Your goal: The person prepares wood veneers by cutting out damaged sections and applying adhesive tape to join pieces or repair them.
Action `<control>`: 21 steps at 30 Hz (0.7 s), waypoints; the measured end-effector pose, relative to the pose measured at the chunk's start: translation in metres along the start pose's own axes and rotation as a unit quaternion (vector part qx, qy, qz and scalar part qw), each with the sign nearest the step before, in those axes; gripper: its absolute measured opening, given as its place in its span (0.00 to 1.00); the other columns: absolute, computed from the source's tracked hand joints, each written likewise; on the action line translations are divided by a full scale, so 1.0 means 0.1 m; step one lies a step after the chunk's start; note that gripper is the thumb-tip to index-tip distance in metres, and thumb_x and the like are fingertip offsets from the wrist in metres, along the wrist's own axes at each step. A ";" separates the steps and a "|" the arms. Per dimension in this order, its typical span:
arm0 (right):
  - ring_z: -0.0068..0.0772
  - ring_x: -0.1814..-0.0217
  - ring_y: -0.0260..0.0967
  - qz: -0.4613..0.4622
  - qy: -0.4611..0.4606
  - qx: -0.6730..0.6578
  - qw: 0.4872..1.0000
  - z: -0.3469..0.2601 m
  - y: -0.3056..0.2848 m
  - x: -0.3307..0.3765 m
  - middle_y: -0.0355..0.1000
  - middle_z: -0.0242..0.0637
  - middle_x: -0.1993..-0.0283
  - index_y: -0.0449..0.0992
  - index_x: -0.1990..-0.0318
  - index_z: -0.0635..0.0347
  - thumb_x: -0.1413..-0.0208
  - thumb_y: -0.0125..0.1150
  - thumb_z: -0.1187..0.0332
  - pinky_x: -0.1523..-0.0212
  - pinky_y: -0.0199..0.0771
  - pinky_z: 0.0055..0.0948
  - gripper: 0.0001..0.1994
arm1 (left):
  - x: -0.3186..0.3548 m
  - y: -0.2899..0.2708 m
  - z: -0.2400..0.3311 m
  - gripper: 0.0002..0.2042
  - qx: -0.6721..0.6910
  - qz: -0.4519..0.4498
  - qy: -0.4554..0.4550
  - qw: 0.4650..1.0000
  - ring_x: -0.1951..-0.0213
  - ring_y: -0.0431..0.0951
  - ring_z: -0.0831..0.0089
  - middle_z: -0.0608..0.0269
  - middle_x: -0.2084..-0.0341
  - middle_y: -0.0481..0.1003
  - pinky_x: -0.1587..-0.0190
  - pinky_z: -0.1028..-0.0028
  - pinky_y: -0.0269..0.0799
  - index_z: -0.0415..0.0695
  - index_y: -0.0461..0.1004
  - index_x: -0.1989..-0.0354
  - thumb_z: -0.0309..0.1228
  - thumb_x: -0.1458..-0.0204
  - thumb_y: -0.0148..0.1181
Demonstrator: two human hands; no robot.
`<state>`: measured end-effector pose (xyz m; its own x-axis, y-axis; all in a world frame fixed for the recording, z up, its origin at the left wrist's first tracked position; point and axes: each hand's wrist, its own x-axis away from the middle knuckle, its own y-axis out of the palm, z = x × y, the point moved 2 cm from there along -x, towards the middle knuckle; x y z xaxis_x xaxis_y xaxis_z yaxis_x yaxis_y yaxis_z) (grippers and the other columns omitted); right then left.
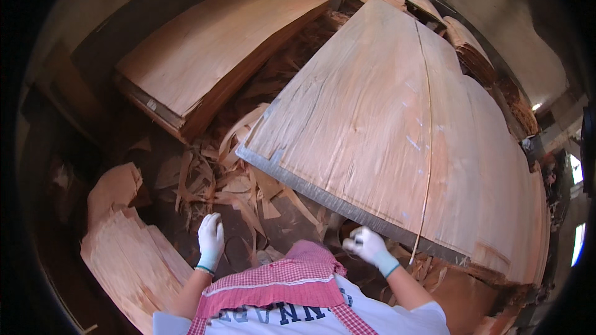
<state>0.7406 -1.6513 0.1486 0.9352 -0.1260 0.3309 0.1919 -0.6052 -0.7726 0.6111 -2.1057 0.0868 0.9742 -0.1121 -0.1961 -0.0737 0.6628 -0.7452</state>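
My left hand (211,240), in a white knit glove with a green cuff edge, hovers over wood scraps on the floor. Its fingers are loosely bent, with nothing seen in them. My right hand (369,247), gloved alike, is beside the metal front edge (347,206) of a large table. Its fingers curl loosely, apart from the thumb, and I see nothing held. Broad wood veneer sheets (366,118) lie layered across that table. A thin pale strip (428,130) runs lengthwise over them.
A thick stack of veneer (223,37) stands at the far left. Torn veneer pieces (127,242) lie at my left. Loose strips (248,192) litter the floor between stack and table. More veneer piles (469,49) line the wall at the far right.
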 end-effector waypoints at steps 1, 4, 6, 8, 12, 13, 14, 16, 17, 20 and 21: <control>0.49 0.52 0.74 0.049 0.014 -0.025 0.998 -0.23 -0.05 -0.28 0.76 0.47 0.57 0.77 0.59 0.64 0.51 0.67 0.44 0.50 0.72 0.37 0.27 | -0.06 -0.05 -0.16 0.13 0.001 0.003 -0.008 1.000 0.48 0.73 0.49 0.46 0.54 0.75 0.42 0.59 0.66 0.35 0.74 0.54 0.23 0.49 0.55; 0.47 0.61 0.75 0.126 0.043 -0.071 0.989 -0.89 -0.16 -0.94 0.76 0.51 0.64 0.78 0.65 0.67 0.46 0.65 0.51 0.60 0.72 0.38 0.23 | -0.33 -0.06 -0.46 0.13 -0.001 0.021 -0.011 1.000 0.47 0.73 0.50 0.46 0.54 0.75 0.41 0.60 0.66 0.36 0.74 0.53 0.25 0.47 0.54; 0.44 0.68 0.74 0.185 0.014 -0.105 0.977 -1.18 -0.15 -1.29 0.75 0.51 0.70 0.78 0.68 0.68 0.44 0.64 0.54 0.66 0.70 0.38 0.20 | -0.71 0.02 -0.51 0.14 0.026 0.018 -0.008 0.999 0.46 0.73 0.51 0.47 0.52 0.75 0.41 0.60 0.66 0.36 0.75 0.53 0.25 0.47 0.55; 0.41 0.72 0.72 0.190 0.012 -0.097 0.977 -1.11 -0.01 -1.72 0.74 0.51 0.73 0.77 0.70 0.67 0.44 0.63 0.55 0.68 0.69 0.38 0.19 | -1.12 0.14 -0.67 0.12 0.052 0.027 0.017 0.998 0.48 0.73 0.49 0.45 0.54 0.75 0.42 0.60 0.67 0.37 0.75 0.54 0.25 0.47 0.56; 0.41 0.73 0.71 0.201 0.121 -0.103 0.967 -0.82 0.08 -2.66 0.72 0.49 0.75 0.74 0.74 0.67 0.43 0.62 0.58 0.70 0.68 0.39 0.18 | -2.04 0.35 -1.19 0.13 0.045 -0.073 0.029 0.996 0.50 0.73 0.49 0.45 0.56 0.75 0.44 0.60 0.68 0.37 0.74 0.53 0.28 0.45 0.54; 0.44 0.73 0.70 0.223 0.091 -0.066 0.968 -0.77 0.06 -2.90 0.70 0.50 0.74 0.74 0.74 0.67 0.42 0.61 0.58 0.69 0.67 0.40 0.18 | -2.22 0.37 -1.39 0.13 0.023 -0.091 -0.001 0.996 0.50 0.74 0.49 0.45 0.55 0.75 0.45 0.60 0.68 0.38 0.74 0.53 0.29 0.45 0.54; 0.46 0.71 0.69 0.219 0.091 -0.062 0.969 -0.71 0.04 -3.18 0.70 0.50 0.73 0.74 0.74 0.67 0.41 0.60 0.59 0.68 0.67 0.41 0.18 | -2.41 0.40 -1.59 0.14 0.001 -0.110 -0.029 0.994 0.50 0.74 0.49 0.46 0.55 0.75 0.45 0.60 0.68 0.39 0.74 0.52 0.30 0.44 0.53; 0.49 0.69 0.70 0.212 0.114 -0.068 0.968 -0.72 0.07 -3.63 0.70 0.51 0.71 0.75 0.72 0.67 0.41 0.60 0.59 0.68 0.66 0.43 0.17 | -2.67 0.29 -2.02 0.15 -0.031 -0.168 -0.100 0.980 0.49 0.74 0.51 0.47 0.54 0.76 0.45 0.60 0.68 0.41 0.74 0.51 0.33 0.43 0.51; 0.50 0.67 0.70 0.217 0.112 -0.065 0.968 -0.78 0.07 -3.84 0.71 0.52 0.70 0.75 0.71 0.66 0.41 0.60 0.58 0.66 0.67 0.44 0.17 | -2.82 0.22 -2.23 0.15 -0.041 -0.183 -0.124 0.974 0.48 0.74 0.51 0.47 0.53 0.76 0.45 0.60 0.68 0.41 0.74 0.50 0.34 0.43 0.51; 0.53 0.63 0.72 0.220 0.123 -0.021 0.967 -1.08 -0.04 -4.35 0.72 0.55 0.67 0.76 0.68 0.65 0.40 0.58 0.57 0.63 0.70 0.47 0.17 | -3.27 0.05 -2.62 0.16 -0.097 -0.229 -0.173 0.953 0.48 0.74 0.51 0.48 0.53 0.76 0.45 0.60 0.69 0.41 0.75 0.50 0.35 0.42 0.50; 0.54 0.62 0.72 0.215 0.135 0.012 0.967 -1.13 -0.07 -4.49 0.72 0.56 0.65 0.76 0.67 0.64 0.40 0.57 0.56 0.62 0.71 0.48 0.17 | -3.38 0.04 -2.77 0.16 -0.092 -0.243 -0.183 0.948 0.49 0.75 0.51 0.48 0.53 0.76 0.45 0.60 0.69 0.41 0.75 0.50 0.35 0.42 0.50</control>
<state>0.2854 -1.6792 0.0671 0.8186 -0.5651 0.1028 -0.1883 -0.4331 -0.8815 0.2229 -2.2703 -0.0266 0.9088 -0.0839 0.4086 0.3999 0.4537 -0.7964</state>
